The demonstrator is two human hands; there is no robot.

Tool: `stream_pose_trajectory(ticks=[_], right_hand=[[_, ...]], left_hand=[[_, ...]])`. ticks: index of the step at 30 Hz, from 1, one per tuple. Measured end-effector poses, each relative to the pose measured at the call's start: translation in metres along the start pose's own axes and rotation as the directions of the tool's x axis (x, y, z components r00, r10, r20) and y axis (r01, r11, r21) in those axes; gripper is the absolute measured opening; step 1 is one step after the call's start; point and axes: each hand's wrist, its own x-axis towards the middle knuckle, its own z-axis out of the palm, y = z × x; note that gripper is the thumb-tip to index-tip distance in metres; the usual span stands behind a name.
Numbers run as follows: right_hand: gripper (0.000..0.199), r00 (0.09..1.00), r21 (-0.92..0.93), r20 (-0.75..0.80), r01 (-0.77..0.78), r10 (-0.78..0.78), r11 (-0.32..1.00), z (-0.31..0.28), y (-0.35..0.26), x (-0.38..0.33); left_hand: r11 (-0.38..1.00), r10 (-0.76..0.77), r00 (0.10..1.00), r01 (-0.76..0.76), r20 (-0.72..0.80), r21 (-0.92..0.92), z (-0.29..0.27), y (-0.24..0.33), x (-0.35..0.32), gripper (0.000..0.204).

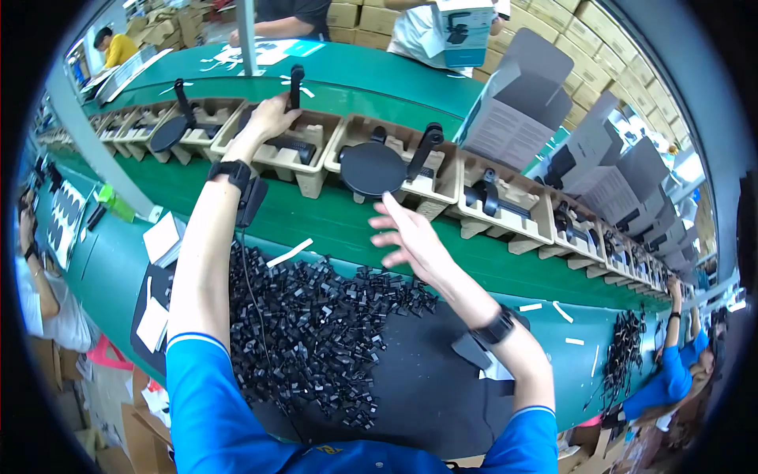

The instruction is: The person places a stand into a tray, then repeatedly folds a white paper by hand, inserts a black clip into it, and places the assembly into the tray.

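Note:
My left hand (272, 118) is over a brown moulded tray (312, 170), its fingers closed at the lower end of an upright black stand (296, 83); the fingertips are partly hidden. My right hand (412, 241) is open, fingers spread and holding nothing. Its thumb reaches close to the edge of a round black base (373, 168); I cannot tell whether they touch. That base lies across the neighbouring tray (446, 189), with a black arm (426, 150) rising at its right. Another stand with a round base (168, 134) rests in a tray farther left.
A pile of small black parts (308, 340) covers the black mat (434, 379) nearest me. The tray row runs along a green conveyor (347, 237). Open grey boxes (521, 103) stand behind it. A metal post (103, 150) rises at left. Co-workers are at both sides and across.

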Motion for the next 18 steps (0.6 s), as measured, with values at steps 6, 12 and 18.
stream_pose_trajectory(ticks=[6, 12, 18], right_hand=[[0.043, 0.993, 0.358, -0.100, 0.100, -0.068, 0.928, 0.006, -0.003, 0.045], [0.047, 0.941, -0.039, -0.183, 0.284, -0.286, 0.958, -0.035, -0.034, -0.020], [0.040, 0.723, -0.457, -0.468, 0.294, -0.508, 0.839, -0.137, -0.046, -0.090]], left_hand=[[0.990, 0.018, 0.998, -0.026, -0.060, -0.137, -0.031, 0.038, -0.004, 0.031], [0.720, -0.056, 0.979, -0.097, -0.197, -0.688, -0.060, 0.117, -0.012, 0.035], [-0.082, -0.024, 0.982, 0.187, 0.190, -0.979, 0.002, 0.217, 0.004, 0.031]])
